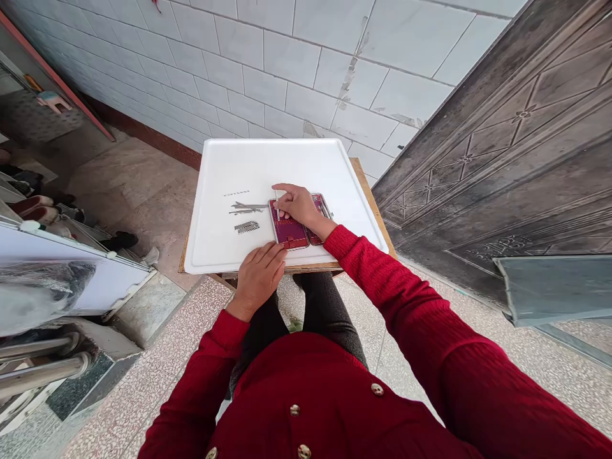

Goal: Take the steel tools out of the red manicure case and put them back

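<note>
An unfolded case (291, 233) with a purple and red lining lies on the white tabletop, looking like a manicure or small tool kit. Over its left half, my right hand (297, 205) pinches a slim silvery tool (278, 207), held upright; its exact kind is too small to tell. My left hand (261, 273) lies at the table's near edge, fingers stretched out and touching the case's near left corner. Left of the case are several thin metal tools (246, 208) in a loose bunch, a flat slotted metal piece (247, 227) and a thin notched strip (236, 193).
The white tabletop (224, 159) has a raised rim and sits on a wooden frame (368, 185) against a tiled wall (268, 57). A dark patterned door (478, 146) stands at right. Shoes on a rack (36, 207) are at left.
</note>
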`<state>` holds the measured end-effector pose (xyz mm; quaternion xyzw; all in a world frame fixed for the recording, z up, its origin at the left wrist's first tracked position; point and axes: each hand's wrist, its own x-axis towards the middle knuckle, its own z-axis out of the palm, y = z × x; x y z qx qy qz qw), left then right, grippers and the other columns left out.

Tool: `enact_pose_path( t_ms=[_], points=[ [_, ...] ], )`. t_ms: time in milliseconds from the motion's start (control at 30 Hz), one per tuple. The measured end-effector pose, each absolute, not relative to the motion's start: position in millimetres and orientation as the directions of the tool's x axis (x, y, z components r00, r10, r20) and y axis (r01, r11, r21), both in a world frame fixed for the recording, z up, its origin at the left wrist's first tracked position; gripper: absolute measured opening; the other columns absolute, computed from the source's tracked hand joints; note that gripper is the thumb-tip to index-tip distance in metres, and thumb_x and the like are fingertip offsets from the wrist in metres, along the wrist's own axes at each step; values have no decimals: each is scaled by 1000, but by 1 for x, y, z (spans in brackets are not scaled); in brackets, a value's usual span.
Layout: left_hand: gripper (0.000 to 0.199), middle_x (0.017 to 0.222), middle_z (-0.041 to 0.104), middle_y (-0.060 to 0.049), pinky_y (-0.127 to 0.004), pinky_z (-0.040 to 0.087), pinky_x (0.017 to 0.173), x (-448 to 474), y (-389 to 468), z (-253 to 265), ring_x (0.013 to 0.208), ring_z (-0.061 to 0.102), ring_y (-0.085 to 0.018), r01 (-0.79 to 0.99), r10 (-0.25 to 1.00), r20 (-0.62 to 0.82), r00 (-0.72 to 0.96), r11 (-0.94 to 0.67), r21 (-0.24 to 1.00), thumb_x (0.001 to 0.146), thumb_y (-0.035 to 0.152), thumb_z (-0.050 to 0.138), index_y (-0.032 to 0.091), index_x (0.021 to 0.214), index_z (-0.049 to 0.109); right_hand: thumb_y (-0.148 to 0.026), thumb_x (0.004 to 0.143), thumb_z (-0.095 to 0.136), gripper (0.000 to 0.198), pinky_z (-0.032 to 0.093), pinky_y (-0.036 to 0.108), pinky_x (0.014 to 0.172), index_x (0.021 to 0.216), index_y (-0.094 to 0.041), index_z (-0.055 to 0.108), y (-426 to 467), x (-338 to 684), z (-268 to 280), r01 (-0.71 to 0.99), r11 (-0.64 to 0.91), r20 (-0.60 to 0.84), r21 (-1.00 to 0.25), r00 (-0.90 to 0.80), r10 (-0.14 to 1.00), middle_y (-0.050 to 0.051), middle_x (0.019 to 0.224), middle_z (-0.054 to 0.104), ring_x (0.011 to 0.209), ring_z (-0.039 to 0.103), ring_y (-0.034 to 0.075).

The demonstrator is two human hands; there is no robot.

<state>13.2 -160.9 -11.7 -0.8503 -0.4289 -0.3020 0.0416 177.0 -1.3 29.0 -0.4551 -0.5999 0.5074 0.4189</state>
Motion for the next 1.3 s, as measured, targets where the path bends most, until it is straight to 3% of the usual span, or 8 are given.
enact_pose_path(
  t_ms=[300,533,633,767,967,1067,1167,1300],
  points=[
    [29,135,72,-7,-41,52,108,14,-161,-9,128,66,-24,745,732,550,402,-610,268,105,22,50,22,127,69,-22,75,78,50,48,20,54,122,-16,64,0,177,30,149,102,71,-984,-199,977,-7,64,66,54,59,10],
    [34,126,75,-7,-38,53,109,18,-161,14,119,70,-23,448,898,441,3,-395,802,106,42,51,21,113,76,-40,85,74,24,51,26,61,87,-19,64,-25,181,35,140,321,292,-937,-192,937,0,75,68,68,63,15],
    [43,110,80,-7,-39,56,104,19,-154,23,108,73,-24,197,958,255,-129,-227,954,101,55,56,19,106,79,-36,95,65,18,57,33,78,89,-20,68,-50,186,40,277,567,505,-776,-267,821,4,88,73,85,68,19],
    [54,97,80,-8,-39,60,90,22,-142,27,92,75,-24,-97,987,45,-153,-60,993,89,68,65,17,96,81,-26,105,51,23,58,33,89,98,-21,73,-81,194,42,353,822,664,-447,-485,569,9,104,74,101,70,19],
    [45,87,79,-4,-36,60,86,32,-137,30,83,71,-20,-303,993,-86,-79,58,951,67,57,89,17,88,82,-21,106,49,26,59,35,88,103,-22,75,-104,197,36,330,925,715,-187,-599,359,8,107,74,99,68,19],
    [43,81,77,-3,-37,60,86,33,-139,35,78,70,-18,-335,989,-116,-87,80,939,64,55,91,17,81,81,-23,106,50,25,59,36,88,102,-22,76,-109,198,37,311,908,717,-281,-561,413,8,105,73,98,67,19],
    [46,79,77,-5,-41,60,88,32,-140,39,78,72,-20,-344,989,-122,-79,88,935,64,58,90,16,80,79,-33,103,57,22,59,35,81,101,-20,76,-107,201,42,285,769,656,-572,-404,638,9,101,72,94,67,19],
    [45,80,78,-7,-43,59,92,35,-141,39,80,75,-23,-276,993,-114,-38,99,956,70,60,86,16,82,79,-58,88,73,40,56,29,63,95,-18,74,-99,201,48,78,302,259,-950,-339,904,3,80,71,69,64,15]
  ],
)
